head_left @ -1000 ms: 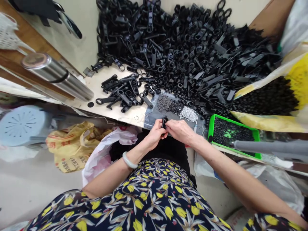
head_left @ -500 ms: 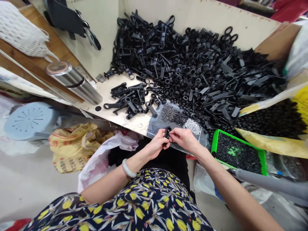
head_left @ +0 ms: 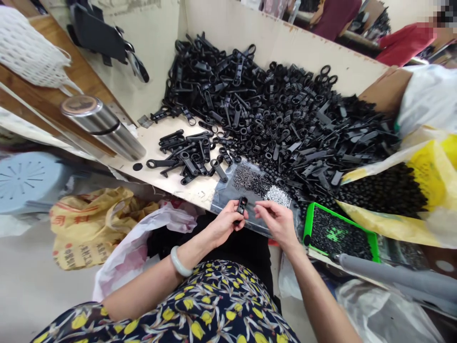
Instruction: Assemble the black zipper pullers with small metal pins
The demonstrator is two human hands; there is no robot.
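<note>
My left hand (head_left: 225,222) is closed around a small black plastic part (head_left: 242,206), held upright over the front edge of the grey mat (head_left: 223,195). Just to its right, apart from the part, is my right hand (head_left: 279,223), its thumb and fingertips pinched together; whatever they hold is too small to make out. On the mat behind my hands lie a heap of silvery pins (head_left: 277,196) and small dark pieces (head_left: 244,178). Black ring-ended parts (head_left: 189,157) lie in a smaller pile to the left.
A large heap of black parts (head_left: 250,105) fills the table's back. A green tray (head_left: 309,224) and a yellow-white bag (head_left: 378,224) stand at the right, a steel flask (head_left: 121,138) at the left. People in red (head_left: 403,45) are beyond the partition.
My right hand has drawn away to the right from the black part. My left hand still holds it, now turned more into view. The whole view has shifted, showing more beyond the partition.
</note>
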